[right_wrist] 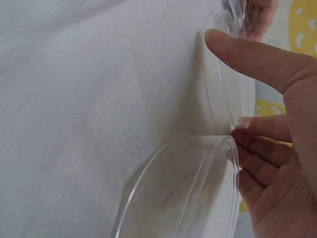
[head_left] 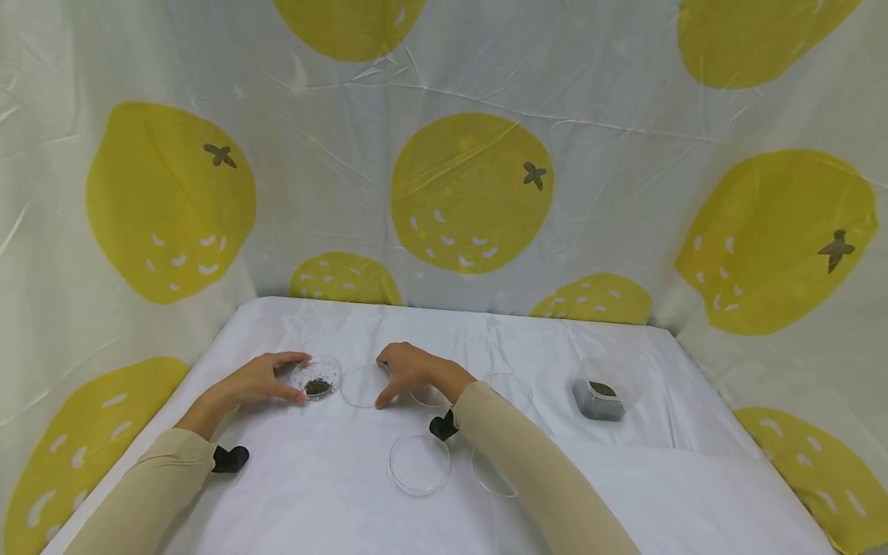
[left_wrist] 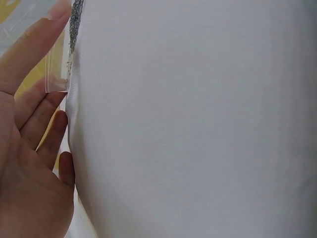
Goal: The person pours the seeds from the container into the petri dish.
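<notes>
On the left of the white-covered table, a clear petri dish (head_left: pixel 335 371) holds a small heap of dark granules (head_left: pixel 318 386). My left hand (head_left: pixel 260 378) grips its near-left rim between thumb and fingers; the left wrist view shows the dish wall (left_wrist: pixel 56 69) between them. Just beside it lies another clear petri dish (head_left: pixel 362 387), with no contents visible. My right hand (head_left: pixel 415 373) spans that dish from the right, thumb on one side of the rim and a fingertip on the other. Behind the right fingers stands a further clear dish (right_wrist: pixel 173 198), partly hidden in the head view.
Nearer me lie a clear round dish (head_left: pixel 419 464) and another one (head_left: pixel 491 472), partly covered by the right sleeve. One more dish (head_left: pixel 509 379) lies beyond that forearm. At right, a clear tub (head_left: pixel 598 406) holds dark material. Lemon-print curtains (head_left: pixel 472 193) enclose the table.
</notes>
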Demonstrator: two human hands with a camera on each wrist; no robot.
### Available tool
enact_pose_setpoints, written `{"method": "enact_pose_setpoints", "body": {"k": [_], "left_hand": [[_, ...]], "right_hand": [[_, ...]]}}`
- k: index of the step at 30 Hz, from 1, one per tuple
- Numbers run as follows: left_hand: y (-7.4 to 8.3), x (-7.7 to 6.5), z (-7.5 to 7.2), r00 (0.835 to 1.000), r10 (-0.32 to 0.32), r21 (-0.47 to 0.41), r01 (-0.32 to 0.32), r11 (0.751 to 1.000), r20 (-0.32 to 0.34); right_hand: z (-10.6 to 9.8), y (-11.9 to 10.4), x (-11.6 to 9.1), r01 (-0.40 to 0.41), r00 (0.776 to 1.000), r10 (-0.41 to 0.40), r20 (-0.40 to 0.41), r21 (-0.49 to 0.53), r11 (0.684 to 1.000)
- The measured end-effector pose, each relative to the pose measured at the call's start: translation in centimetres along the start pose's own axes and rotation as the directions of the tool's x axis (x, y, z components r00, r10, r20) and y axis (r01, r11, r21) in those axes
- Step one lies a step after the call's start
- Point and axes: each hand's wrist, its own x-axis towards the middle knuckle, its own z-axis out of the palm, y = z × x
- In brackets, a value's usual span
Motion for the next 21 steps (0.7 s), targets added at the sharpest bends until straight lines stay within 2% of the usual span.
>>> {"method": "enact_pose_setpoints", "body": {"k": [10, 21], "left_hand": [[-0.09, -0.23, -0.04, 1.000, 0.010, 0.006, -0.010, 1.000, -0.002], [-0.21, 0.06, -0.02, 1.000, 0.015, 0.015, -0.015, 1.000, -0.003]], "right_hand": [[0.09, 0.09, -0.09, -0.023, 1.000, 0.024, -0.007, 0.098, 0.995], [-0.04, 0.47, -0.37, -0.014, 0.998, 0.025, -0.058, 0.182, 0.983]]}}
